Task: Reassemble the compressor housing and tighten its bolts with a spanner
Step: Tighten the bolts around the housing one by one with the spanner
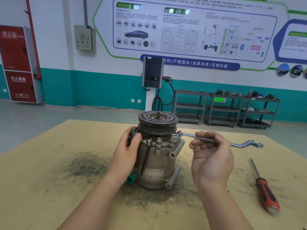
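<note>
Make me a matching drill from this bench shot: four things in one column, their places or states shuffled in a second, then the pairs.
Things:
1. spanner
2. screwdriver
3. left hand
4. pulley

Places or states:
A. lying untouched on the table, far right
B. on top of the upright compressor
C. ring end on a bolt, held by the right hand
D. gripping the housing flange

Pairs: 1-C, 2-A, 3-D, 4-B
</note>
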